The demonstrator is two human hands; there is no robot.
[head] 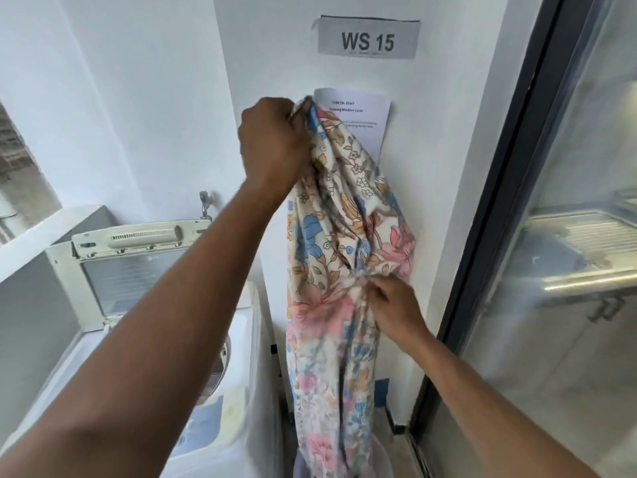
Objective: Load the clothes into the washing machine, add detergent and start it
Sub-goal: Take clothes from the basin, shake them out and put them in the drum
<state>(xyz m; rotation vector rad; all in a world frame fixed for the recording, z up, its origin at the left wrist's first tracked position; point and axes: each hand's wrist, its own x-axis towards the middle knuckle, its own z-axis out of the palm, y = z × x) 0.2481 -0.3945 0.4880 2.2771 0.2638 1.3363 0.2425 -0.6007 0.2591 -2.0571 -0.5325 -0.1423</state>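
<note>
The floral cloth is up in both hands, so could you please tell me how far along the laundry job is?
Done: the washing machine stands with its lid raised. In hand: the left hand grips the top of the floral cloth and the right hand pinches it midway; it hangs beside the machine, not in the drum. Left: loading it, adding detergent, none of which is in view, and starting the machine.

Both hands, L (274, 139) & R (396, 310), grip floral cloth (339, 270) beside open washer (144, 305).

Bright, even daylight; soft shadows on the white wall (138, 98). Glare on the glass door (568, 236). Edges bowed; nearest forearm blurred.
</note>
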